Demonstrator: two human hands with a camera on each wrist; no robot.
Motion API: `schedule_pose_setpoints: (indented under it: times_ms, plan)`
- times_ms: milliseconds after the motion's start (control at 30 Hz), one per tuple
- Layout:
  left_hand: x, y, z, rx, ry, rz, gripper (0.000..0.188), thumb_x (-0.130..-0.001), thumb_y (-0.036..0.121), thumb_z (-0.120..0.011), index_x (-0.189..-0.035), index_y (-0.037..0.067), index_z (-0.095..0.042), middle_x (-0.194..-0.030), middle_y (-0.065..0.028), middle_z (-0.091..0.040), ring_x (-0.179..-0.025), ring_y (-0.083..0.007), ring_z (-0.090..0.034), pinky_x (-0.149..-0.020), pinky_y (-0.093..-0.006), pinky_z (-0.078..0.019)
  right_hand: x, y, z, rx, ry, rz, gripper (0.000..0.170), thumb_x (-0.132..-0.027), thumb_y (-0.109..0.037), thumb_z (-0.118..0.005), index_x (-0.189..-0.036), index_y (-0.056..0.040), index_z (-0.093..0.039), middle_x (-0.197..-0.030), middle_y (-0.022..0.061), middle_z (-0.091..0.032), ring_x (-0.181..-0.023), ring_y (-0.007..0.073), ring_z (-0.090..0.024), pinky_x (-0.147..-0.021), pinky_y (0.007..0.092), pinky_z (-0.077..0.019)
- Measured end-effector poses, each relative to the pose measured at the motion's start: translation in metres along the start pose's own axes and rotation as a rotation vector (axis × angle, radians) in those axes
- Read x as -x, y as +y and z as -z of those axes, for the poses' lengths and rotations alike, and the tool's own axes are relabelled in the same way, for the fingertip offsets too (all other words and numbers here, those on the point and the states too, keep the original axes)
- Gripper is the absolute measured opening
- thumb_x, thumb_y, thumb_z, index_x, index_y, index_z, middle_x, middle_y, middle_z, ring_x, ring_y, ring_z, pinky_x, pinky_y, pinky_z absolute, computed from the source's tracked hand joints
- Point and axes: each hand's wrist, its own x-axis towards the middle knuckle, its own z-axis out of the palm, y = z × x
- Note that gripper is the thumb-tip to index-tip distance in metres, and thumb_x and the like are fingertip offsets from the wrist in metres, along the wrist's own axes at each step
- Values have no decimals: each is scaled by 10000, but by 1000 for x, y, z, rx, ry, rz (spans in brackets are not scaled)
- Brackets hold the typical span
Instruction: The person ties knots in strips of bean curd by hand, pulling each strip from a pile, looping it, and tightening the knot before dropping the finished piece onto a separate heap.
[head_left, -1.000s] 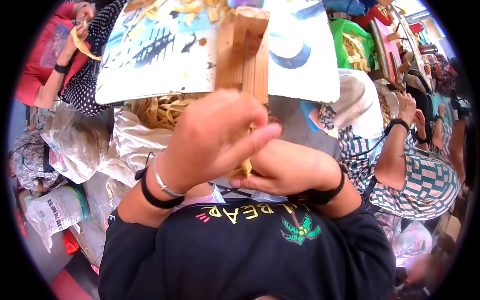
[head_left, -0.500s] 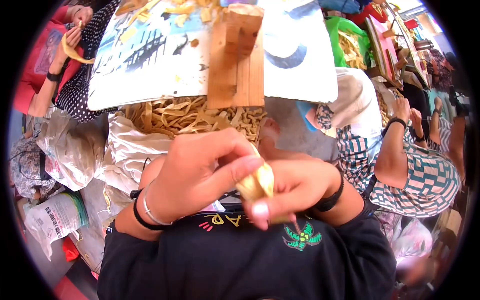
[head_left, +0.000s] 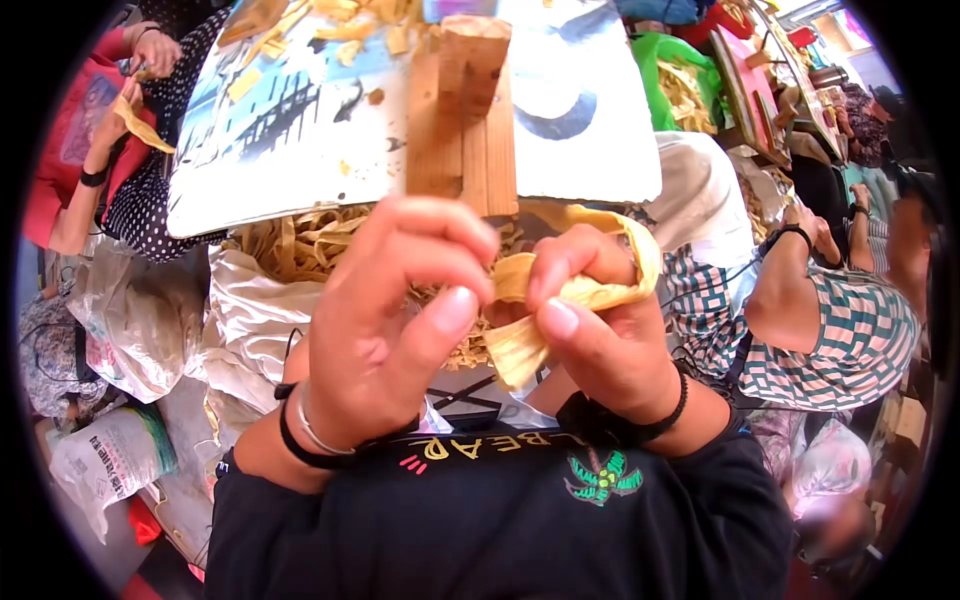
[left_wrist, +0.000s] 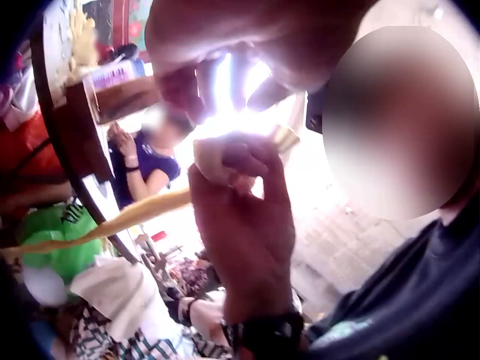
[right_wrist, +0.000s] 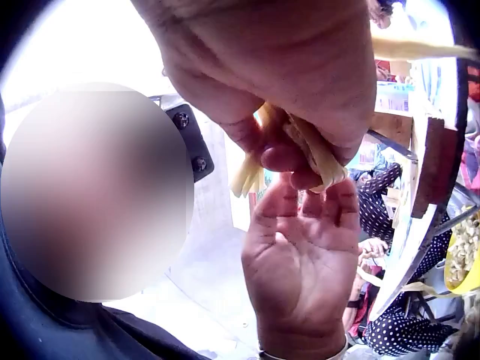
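A flat, soft-looking yellow strip (head_left: 516, 355) loops around the fingers of my right hand (head_left: 612, 345), which pinches it between thumb and forefinger. One short end points down to the left. In the left wrist view a long tail of the strip (left_wrist: 131, 219) stretches away to the left. My left hand (head_left: 370, 320) is just left of the strip, its fingers slightly bent and spread, gripping nothing. Seen from the right wrist, the left palm (right_wrist: 304, 259) faces up with fingertips right at the folded strip (right_wrist: 324, 161).
A wooden stand (head_left: 460, 130) with an upright block sits on the white-topped table (head_left: 300, 195) ahead. Many similar strips (head_left: 290, 245) lie in a heap below the table edge. White sacks (head_left: 260, 300) are at left. People sit on both sides; a green bag (head_left: 680, 85) stands at far right.
The hands were together over the strip and have since drawn apart. My left hand has come off it, while the right hand has turned and lifted, with the strip looped around its fingers.
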Motion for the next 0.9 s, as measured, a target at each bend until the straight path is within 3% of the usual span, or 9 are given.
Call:
schedule_pose_setpoints:
  times_ms: [133,200,300,400,433,467,600,733,900]
  plan:
    - [-4,-11,-8,166,-81,137,372,-817,55,-655,-1148,-5,-496,-1108,-118,-539,-1007,-189,-536,-912,-292,-418,-3,-3,2,32,-3,-28,186,-924,-65,-657,-1074,-47,-549,-976,10,-557,-848,63,-544,-752,226,-446]
    - [-4,-8,-8,358,-13,348,368,-792,68,-620,-1130,6,-488,-1066,-97,-534,-981,-162,-533,-903,-283,-417,-4,-2,4,137,-57,6,205,-902,-52,-689,-1061,-49,-560,-994,10,-580,-886,75,-562,-775,227,-447]
    - [-8,-3,-2,522,81,534,368,-769,68,-611,-1107,15,-474,-1018,-63,-523,-929,-121,-519,-867,-252,-416,-12,6,6,728,-85,316,272,-817,-3,-736,-985,-60,-530,-931,93,-630,-801,192,-622,-682,283,-482]
    - [-4,-1,-9,307,157,437,379,-764,49,-630,-1106,10,-470,-1013,-75,-508,-904,-128,-509,-865,-253,-412,-13,13,4,996,54,405,287,-800,-3,-740,-984,-72,-531,-885,81,-627,-738,212,-618,-627,312,-474]
    - [0,-7,-9,78,45,170,329,-808,35,-621,-1101,8,-475,-1028,-97,-513,-913,-142,-514,-876,-259,-412,-12,14,4,1016,96,413,295,-797,1,-733,-988,-73,-521,-864,72,-616,-717,208,-606,-618,311,-468]
    - [2,-6,-10,98,24,137,336,-819,8,-635,-1118,-1,-484,-1008,-96,-527,-882,-136,-522,-835,-250,-429,-11,15,4,1035,139,420,303,-795,5,-726,-993,-75,-511,-844,64,-604,-696,204,-594,-609,310,-463]
    - [2,-1,-22,335,273,241,260,-916,18,-589,-1156,-12,-496,-979,-114,-557,-795,-142,-551,-727,-260,-460,-11,18,6,992,154,469,281,-831,-37,-699,-1001,-74,-478,-803,53,-562,-619,176,-539,-565,290,-434]
    - [1,-18,-2,126,-208,267,113,-961,102,-543,-995,-3,-565,-766,-99,-518,-634,-211,-528,-617,-290,-441,-10,21,6,912,106,482,217,-995,-194,-528,-1100,-16,-465,-816,101,-557,-658,143,-525,-599,258,-412]
    - [1,-11,13,100,-158,383,206,-968,160,-539,-853,-3,-589,-718,-90,-533,-610,-209,-533,-569,-311,-424,-13,4,14,795,196,335,226,-1009,-72,-472,-1221,-13,-522,-889,117,-622,-706,232,-611,-655,314,-508]
